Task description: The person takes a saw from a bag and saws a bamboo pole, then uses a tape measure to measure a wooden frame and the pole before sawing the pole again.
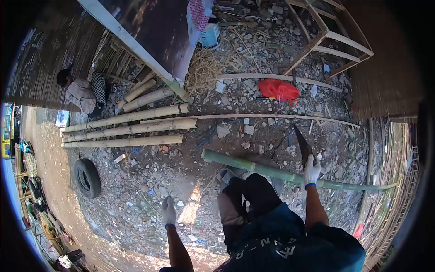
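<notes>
A long, green, round bamboo pole lies on the rubble-strewn ground in front of the person. Over its right half, the right hand, in a whitish work glove, is wrapped around the grip end of a dark, tapering handsaw, whose blade points beyond the pole; the glove hides the handle. To the near left of the pole, the left hand, in a matching glove, hangs apart from it, fingers extended and close together, with nothing visible in its grasp.

Beyond the pole lies a crumpled, bright red plastic bag; its contents cannot be made out. Farther beyond the pole's left end stands a pale blue and white bucket, a red-and-white checked cloth by its top; what it holds is hidden. Left of the pole lies a black rubber tyre.
</notes>
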`<state>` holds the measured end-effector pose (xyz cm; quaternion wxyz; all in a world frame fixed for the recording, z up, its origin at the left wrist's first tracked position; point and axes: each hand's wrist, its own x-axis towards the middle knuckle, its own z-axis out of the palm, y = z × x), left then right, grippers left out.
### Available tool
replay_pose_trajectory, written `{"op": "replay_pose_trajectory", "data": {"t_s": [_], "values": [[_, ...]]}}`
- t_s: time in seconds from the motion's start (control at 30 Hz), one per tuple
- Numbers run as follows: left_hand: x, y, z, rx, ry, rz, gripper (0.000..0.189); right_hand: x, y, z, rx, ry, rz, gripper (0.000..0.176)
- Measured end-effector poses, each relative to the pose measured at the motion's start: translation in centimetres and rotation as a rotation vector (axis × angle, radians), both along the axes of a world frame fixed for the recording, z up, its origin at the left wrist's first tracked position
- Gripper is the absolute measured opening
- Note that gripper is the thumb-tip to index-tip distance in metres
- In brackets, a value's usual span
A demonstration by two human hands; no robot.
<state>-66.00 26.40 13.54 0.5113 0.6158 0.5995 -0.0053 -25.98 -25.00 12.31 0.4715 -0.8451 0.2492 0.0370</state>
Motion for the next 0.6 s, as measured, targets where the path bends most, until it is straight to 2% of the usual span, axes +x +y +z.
{"op": "replay_pose_trajectory", "data": {"t_s": [0.07, 0.1, 0.13, 0.17, 0.23, 0.27, 0.33, 0.43, 0.47, 0.5, 0.57, 0.6], "values": [[1.4, -1.2, 1.1, 0.050, 0.061, -0.323, 0.043, -3.1, 0.5, 0.2, -0.006, -0.035, -0.058, 0.044], [0.7, -1.2, 0.0, -0.029, 0.047, -0.421, 0.043, -4.3, 1.0, 0.1, -0.052, -0.067, -0.079, 0.044], [-0.2, -0.8, -1.2, -0.117, 0.056, -0.479, 0.043, -5.1, 3.7, 4.6, -0.091, -0.055, -0.063, 0.047], [-2.7, 0.6, -5.4, -0.007, 0.086, -0.764, 0.039, -6.5, 2.1, 1.0, -0.072, -0.125, -0.117, 0.046], [-3.1, 1.3, -6.5, 0.079, 0.095, -1.042, 0.043, -8.6, 2.5, 1.8, 0.140, -0.083, -0.245, 0.036], [-3.8, 1.8, -8.1, 0.079, 0.087, -1.070, 0.043, -10.2, 2.5, 2.7, 0.136, -0.091, -0.272, 0.036], [-4.4, 4.6, -12.3, -0.084, 0.347, -1.240, 0.053, -13.1, 3.1, 3.7, 0.224, -0.209, -0.331, 0.025], [-2.7, 7.5, -11.9, 0.059, 0.369, -1.248, 0.062, -19.4, 2.3, -0.3, 0.274, -0.335, -0.435, 0.028], [-2.3, 8.8, -12.4, 0.062, 0.381, -1.164, 0.059, -21.8, 2.5, -1.3, 0.276, -0.418, -0.386, 0.031], [-2.1, 9.2, -13.3, 0.062, 0.373, -1.177, 0.059, -23.7, 2.8, -2.3, 0.269, -0.425, -0.396, 0.031], [-2.0, 12.4, -13.3, 0.056, 0.313, -0.938, 0.056, -28.2, 5.2, -4.3, 0.375, -0.418, -0.569, 0.029], [-2.6, 15.1, -16.4, 0.107, 0.367, -0.946, 0.052, -30.1, 6.1, -5.0, 0.352, -0.356, -0.587, 0.026]]}}
